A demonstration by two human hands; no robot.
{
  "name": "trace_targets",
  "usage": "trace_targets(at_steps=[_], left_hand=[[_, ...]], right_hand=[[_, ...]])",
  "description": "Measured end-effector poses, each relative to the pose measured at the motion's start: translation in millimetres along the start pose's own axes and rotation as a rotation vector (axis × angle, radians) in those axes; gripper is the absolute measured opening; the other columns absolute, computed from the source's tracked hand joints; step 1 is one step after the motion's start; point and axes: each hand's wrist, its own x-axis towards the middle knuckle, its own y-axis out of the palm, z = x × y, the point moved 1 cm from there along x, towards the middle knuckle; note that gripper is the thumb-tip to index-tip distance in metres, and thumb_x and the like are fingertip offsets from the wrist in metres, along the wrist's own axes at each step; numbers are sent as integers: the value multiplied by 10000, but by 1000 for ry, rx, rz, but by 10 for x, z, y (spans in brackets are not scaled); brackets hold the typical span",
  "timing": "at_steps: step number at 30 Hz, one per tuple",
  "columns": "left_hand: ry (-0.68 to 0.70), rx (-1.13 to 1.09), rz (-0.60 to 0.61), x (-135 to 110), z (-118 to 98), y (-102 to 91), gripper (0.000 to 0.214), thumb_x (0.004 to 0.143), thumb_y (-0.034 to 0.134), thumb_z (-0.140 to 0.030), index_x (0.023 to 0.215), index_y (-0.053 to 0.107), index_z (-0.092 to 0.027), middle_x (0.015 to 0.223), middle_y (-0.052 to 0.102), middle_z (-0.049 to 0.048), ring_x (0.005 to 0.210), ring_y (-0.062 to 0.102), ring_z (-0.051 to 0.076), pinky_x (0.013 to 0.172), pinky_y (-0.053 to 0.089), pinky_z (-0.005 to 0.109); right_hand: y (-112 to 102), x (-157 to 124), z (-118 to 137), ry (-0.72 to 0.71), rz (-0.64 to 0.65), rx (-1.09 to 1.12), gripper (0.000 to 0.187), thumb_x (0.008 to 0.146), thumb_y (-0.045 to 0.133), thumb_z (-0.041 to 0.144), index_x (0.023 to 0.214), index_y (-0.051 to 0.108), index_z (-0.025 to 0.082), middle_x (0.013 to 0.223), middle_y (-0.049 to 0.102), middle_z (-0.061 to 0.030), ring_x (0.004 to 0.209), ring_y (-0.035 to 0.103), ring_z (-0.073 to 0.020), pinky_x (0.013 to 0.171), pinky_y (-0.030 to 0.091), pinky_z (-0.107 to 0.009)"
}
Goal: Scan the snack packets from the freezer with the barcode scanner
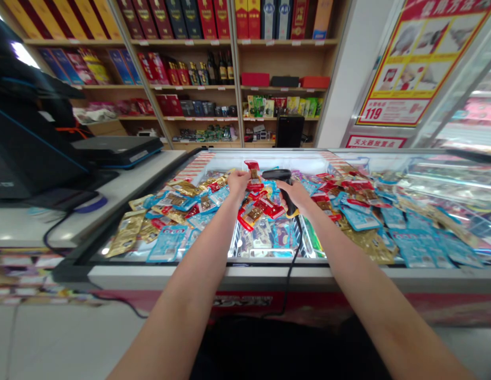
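Note:
My right hand is wrapped round the grip of a black barcode scanner, its head pointing left. A dark cable runs down from the grip over the freezer's front edge. Facing the scanner, my left hand pinches a small red snack packet and holds it up. Below both hands lie more red snack packets on the freezer's glass top. Blue packets and gold packets are heaped to the left, with another mixed pile to the right.
A glass-topped chest freezer spans the front. At left stands a counter with a dark checkout machine and a flat black device. Shelves with boxes and bottles line the back. A red-and-yellow poster hangs at right.

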Motion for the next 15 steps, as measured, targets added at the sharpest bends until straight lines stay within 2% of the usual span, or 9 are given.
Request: trace_targets(at_steps=[8,15], left_hand=[[-54,-70,-14,-40,-55,1,180,651,694,-158,661,523,-211,593,527,-52,602,548,126,601,442,235],[-33,-66,-9,46,25,-3,170,682,685,-188,675,517,-212,613,495,-66,594,524,105,610,450,226]], right_hand=[[43,-88,57,-3,58,-67,451,952,702,402,592,501,220,394,522,-9,291,439,-121,328,343,-238],[25,-87,53,-6,81,-61,447,993,640,341,586,513,208,401,519,-7,295,439,-123,316,341,-238]])
